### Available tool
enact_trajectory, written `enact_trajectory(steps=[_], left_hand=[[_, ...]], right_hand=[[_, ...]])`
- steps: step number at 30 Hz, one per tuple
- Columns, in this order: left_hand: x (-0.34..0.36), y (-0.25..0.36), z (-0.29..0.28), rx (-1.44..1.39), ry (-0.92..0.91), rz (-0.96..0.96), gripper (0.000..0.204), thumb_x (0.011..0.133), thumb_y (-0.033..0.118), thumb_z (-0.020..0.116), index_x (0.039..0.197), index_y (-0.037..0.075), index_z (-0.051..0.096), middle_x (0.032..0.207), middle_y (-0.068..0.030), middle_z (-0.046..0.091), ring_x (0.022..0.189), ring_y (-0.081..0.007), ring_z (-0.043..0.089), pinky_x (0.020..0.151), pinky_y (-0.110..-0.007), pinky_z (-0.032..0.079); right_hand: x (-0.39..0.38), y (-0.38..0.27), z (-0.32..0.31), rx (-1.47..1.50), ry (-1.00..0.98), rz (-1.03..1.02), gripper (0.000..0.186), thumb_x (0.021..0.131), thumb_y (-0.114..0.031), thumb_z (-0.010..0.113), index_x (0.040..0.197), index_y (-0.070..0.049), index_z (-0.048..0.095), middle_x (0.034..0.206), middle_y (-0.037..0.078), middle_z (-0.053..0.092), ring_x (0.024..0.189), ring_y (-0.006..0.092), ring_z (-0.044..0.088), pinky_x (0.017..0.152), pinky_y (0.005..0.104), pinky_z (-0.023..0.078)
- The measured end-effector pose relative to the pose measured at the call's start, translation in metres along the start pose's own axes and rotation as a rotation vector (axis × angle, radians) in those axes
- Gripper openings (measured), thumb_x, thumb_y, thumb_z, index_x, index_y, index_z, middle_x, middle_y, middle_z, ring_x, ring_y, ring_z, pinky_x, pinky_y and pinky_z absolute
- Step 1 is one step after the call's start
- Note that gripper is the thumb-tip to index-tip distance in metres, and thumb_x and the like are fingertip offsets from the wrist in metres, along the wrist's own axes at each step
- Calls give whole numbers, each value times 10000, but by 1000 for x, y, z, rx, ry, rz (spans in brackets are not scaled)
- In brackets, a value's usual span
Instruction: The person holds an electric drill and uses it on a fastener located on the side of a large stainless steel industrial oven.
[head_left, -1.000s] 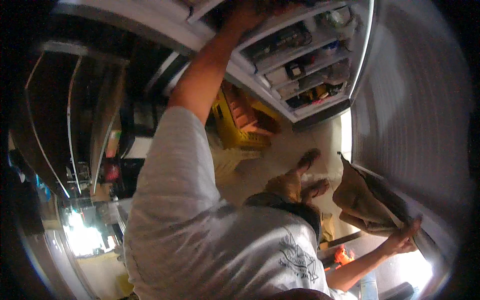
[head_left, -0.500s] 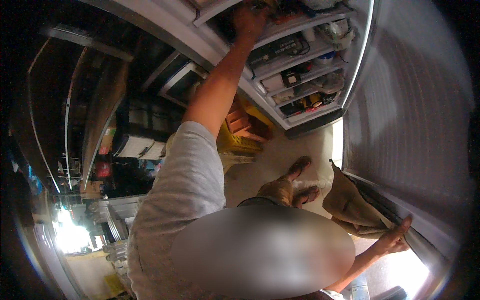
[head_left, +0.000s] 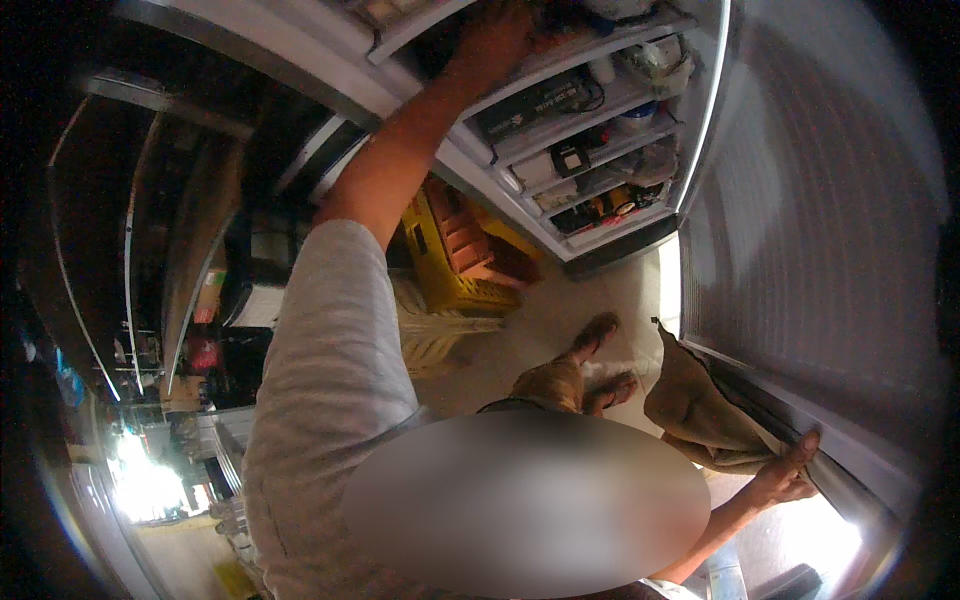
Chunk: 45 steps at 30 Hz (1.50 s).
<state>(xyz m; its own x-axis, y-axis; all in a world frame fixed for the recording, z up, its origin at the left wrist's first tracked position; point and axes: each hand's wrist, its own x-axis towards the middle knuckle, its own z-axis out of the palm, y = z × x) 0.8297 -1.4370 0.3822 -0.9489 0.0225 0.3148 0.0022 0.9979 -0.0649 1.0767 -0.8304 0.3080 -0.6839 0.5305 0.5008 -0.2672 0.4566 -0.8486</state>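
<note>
My left hand (head_left: pixel 497 42) reaches into an upper compartment of an open white unit (head_left: pixel 440 150), among dark and orange items. Its fingers are in shadow, too unclear to read. Below it are shelves holding a black item (head_left: pixel 535 105), a plastic bag (head_left: pixel 655 70) and small mixed items (head_left: pixel 610 205). My right hand (head_left: pixel 785 470), at lower right, is closed on the edge of the grey ribbed door (head_left: pixel 800 220), where a brown cloth or sack (head_left: pixel 695 400) hangs against its fingers.
A yellow crate (head_left: pixel 445 270) with reddish-orange pieces (head_left: pixel 470 240) sits on the floor (head_left: pixel 560 300) below the unit, near my feet (head_left: pixel 598 330). Dark panels (head_left: pixel 90 230) and cluttered goods (head_left: pixel 205 350) stand at left, with a bright opening (head_left: pixel 145 475) at lower left.
The view has shifted slightly, and the hanging cloth sits a little further left in it. My left hand moves slightly within the upper compartment; my right hand keeps its grip.
</note>
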Motion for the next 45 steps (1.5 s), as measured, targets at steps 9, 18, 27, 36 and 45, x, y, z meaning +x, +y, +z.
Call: enact_trajectory(steps=[9, 18, 27, 36, 45], left_hand=[[9, -3, -23, 174, -23, -50, 215, 858, 68, 547, 1013, -5, 678, 1002, -229, 689, 959, -379, 673, 873, -460, 541], [-8, -4, -74, 294, -20, -36, 213, 857, 64, 548, 1011, -4, 678, 995, -227, 691, 954, -379, 674, 870, -459, 543], [-43, 17, -68, 449, 1, 42, 210, 856, 60, 550, 1010, -4, 678, 988, -224, 692, 950, -380, 676, 867, -457, 545], [-5, 39, -19, 229, 16, 229, 212, 868, 92, 574, 1041, 10, 665, 1040, -199, 679, 989, -351, 660, 841, -452, 549], [-17, 60, -64, 262, 182, 226, 208, 870, 122, 610, 1042, 18, 662, 1037, -185, 673, 990, -348, 650, 838, -448, 544]], right_hand=[[1, 13, -7, -38, -70, -14, 550, 911, -341, 718, 1178, 130, 626, 1146, 238, 663, 998, 289, 648, 865, 403, 537], [0, 5, -8, -11, -83, 99, 513, 873, -256, 763, 1163, 138, 609, 1247, 239, 621, 1048, 307, 618, 926, 430, 507], [-1, -1, 1, 96, -37, 112, 448, 890, -221, 750, 1130, 143, 653, 1147, 240, 664, 998, 275, 644, 883, 395, 529], [2, 6, -5, -15, -16, 18, 499, 921, -310, 707, 1127, 142, 656, 1149, 244, 664, 989, 278, 648, 879, 400, 532], [5, 7, -4, 11, 13, -53, 467, 921, -284, 704, 1100, 146, 669, 1147, 274, 656, 991, 311, 655, 888, 432, 542]])
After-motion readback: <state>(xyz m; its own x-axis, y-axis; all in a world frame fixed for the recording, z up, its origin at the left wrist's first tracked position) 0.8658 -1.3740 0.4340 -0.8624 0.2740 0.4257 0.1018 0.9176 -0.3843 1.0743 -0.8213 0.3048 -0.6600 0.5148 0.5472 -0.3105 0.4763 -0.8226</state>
